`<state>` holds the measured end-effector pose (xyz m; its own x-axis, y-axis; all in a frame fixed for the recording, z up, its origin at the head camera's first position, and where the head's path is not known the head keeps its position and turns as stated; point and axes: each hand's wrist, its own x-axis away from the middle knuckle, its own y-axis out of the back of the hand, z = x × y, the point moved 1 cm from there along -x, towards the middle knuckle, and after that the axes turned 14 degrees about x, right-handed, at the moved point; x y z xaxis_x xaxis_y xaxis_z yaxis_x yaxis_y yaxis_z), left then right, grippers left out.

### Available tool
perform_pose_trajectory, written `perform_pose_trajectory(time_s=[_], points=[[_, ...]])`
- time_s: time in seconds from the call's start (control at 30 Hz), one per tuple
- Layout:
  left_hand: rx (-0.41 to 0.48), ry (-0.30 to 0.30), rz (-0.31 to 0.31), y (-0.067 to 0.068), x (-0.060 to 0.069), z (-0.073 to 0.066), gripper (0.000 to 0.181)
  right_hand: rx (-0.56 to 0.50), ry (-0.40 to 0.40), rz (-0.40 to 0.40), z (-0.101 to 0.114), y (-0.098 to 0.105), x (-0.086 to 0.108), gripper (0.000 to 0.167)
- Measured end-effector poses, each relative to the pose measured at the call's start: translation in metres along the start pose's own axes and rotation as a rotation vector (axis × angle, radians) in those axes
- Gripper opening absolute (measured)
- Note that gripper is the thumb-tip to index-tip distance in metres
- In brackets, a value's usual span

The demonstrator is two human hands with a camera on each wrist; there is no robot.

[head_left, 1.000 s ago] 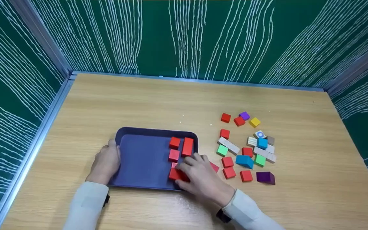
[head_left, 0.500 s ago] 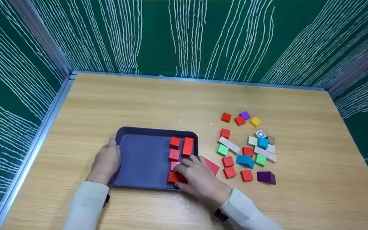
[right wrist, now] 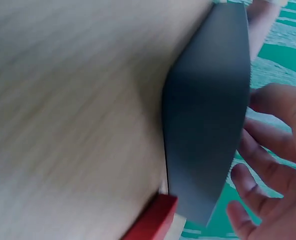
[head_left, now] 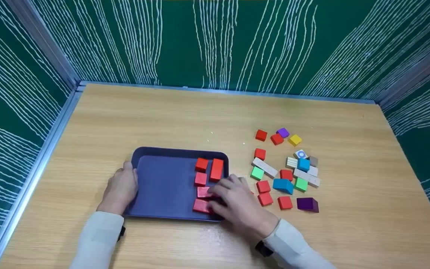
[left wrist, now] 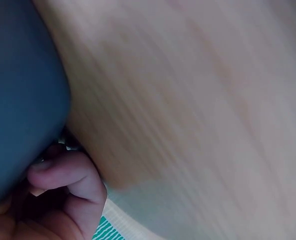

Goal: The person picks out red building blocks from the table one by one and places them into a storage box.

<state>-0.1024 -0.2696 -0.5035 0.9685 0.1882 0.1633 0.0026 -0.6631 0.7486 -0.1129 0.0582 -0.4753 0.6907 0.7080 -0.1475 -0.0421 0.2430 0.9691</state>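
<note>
1. The right hand [head_left: 239,205] has slid back a bit from the nearest red block [head_left: 201,206], fingers apart.
2. The left hand [head_left: 120,188] grips the dark blue tray [head_left: 159,186].
3. Five red blocks [head_left: 200,179] show inside; other blocks [head_left: 283,186] lie outside, maybe left to do.

Smooth plastic tray [head_left: 162,186], wood-grained table [head_left: 162,116]

A wooden table [head_left: 155,116] is carrying a dark blue tray [head_left: 162,186]; scattered coloured blocks [head_left: 286,174] are lying directly on it, right of the tray.
</note>
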Motion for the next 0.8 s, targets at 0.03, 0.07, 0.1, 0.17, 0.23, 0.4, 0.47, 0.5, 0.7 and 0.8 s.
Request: perform_pose_trajectory(time_s=[0.03, 0.07, 0.1, 0.17, 0.23, 0.4, 0.47, 0.5, 0.7, 0.8], points=[[0.000, -0.001, 0.000, 0.000, 0.000, 0.000, 0.029, -0.009, -0.024, -0.016, -0.004, 0.002, 0.002, 0.029], [0.001, -0.001, 0.000, 0.000, 0.000, 0.000, 0.029, -0.017, -0.056, -0.029, -0.008, 0.004, 0.005, 0.029], [0.001, 0.000, 0.002, 0.000, 0.000, -0.001, 0.030, -0.023, -0.085, -0.042, -0.013, 0.007, 0.008, 0.029], [0.003, 0.003, 0.006, 0.000, -0.001, -0.001, 0.031, -0.019, -0.149, -0.064, -0.023, 0.010, 0.015, 0.030], [0.008, 0.009, 0.009, 0.001, 0.000, -0.001, 0.031, -0.008, -0.220, -0.068, -0.033, 0.013, 0.021, 0.034], [0.019, 0.015, 0.003, 0.003, 0.001, 0.000, 0.031, 0.091, -0.334, -0.017, -0.046, 0.011, 0.028, 0.046], [0.020, 0.009, 0.002, 0.003, 0.001, 0.000, 0.031, 0.130, -0.351, 0.015, -0.048, 0.008, 0.030, 0.049], [0.019, 0.005, 0.001, 0.002, 0.001, 0.000, 0.031, 0.145, -0.356, 0.028, -0.049, 0.005, 0.032, 0.050], [0.014, -0.008, -0.012, 0.000, 0.000, -0.001, 0.031, 0.221, -0.338, 0.047, -0.052, -0.007, 0.037, 0.047], [0.011, 0.001, -0.006, 0.000, 0.000, -0.002, 0.031, 0.229, -0.314, 0.024, -0.053, -0.008, 0.038, 0.044]])
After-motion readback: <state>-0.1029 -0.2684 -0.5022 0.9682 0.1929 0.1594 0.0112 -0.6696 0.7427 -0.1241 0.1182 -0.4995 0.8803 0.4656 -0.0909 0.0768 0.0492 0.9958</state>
